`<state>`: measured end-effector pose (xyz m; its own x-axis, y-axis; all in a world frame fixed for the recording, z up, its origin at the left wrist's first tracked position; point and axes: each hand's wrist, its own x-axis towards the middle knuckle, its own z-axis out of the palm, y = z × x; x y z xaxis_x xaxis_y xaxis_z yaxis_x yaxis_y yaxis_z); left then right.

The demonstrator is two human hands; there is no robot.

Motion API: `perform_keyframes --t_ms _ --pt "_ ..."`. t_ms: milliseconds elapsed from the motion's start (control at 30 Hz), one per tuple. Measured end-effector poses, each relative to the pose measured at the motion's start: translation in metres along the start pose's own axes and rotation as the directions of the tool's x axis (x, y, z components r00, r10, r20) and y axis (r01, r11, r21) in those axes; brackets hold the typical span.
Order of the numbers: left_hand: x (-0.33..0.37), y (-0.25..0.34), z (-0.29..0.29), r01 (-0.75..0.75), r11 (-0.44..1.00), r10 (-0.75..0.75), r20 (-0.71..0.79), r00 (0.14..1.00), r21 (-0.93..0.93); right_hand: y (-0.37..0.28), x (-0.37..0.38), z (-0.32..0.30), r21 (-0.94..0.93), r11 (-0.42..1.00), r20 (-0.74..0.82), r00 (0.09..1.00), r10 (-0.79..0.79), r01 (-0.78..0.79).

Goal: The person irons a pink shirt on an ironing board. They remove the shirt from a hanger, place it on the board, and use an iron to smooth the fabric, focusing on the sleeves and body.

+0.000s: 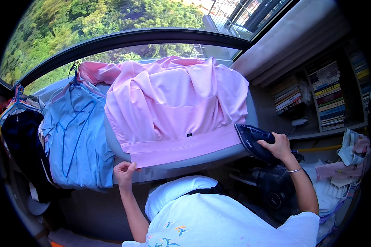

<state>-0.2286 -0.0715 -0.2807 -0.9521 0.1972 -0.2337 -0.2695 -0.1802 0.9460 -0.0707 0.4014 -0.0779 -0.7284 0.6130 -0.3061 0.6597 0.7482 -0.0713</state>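
The pink shirt [165,92] lies on the ironing board [210,157]. The left hand [124,172] pinches a corner of its hem [185,148], thumb and fingers closed; the right hand [279,145] holds the iron [250,139] with curled fingers, near the other end. If the left pinch loosens, a crease could perhaps be pressed in.

Your right hand [278,146] hides part of the iron [251,141]; the lower edge cuts off your white shirt [218,220]; the book spines [329,96] are too small to read.
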Motion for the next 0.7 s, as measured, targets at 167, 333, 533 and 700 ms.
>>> perform_keyframes --t_ms 167,333,533,700 --pt "0.0 0.006 0.003 -0.006 1.0 0.006 0.016 1.0 -0.005 0.018 -0.016 0.001 0.029 0.992 -0.096 0.987 0.127 -0.124" --pt "0.003 0.012 0.003 0.025 1.0 -0.026 0.061 0.998 0.008 0.009 -0.031 -0.019 0.031 0.991 -0.191 0.972 0.136 -0.133" --pt "0.003 0.009 -0.003 0.029 1.0 -0.03 0.086 0.996 0.011 -0.048 -0.024 -0.034 0.106 0.972 -0.128 0.972 -0.195 0.209" --pt "-0.003 0.013 0.001 0.034 0.999 -0.033 0.085 0.996 -0.014 -0.096 0.004 0.011 -0.135 0.85 0.087 0.861 -0.502 0.509"
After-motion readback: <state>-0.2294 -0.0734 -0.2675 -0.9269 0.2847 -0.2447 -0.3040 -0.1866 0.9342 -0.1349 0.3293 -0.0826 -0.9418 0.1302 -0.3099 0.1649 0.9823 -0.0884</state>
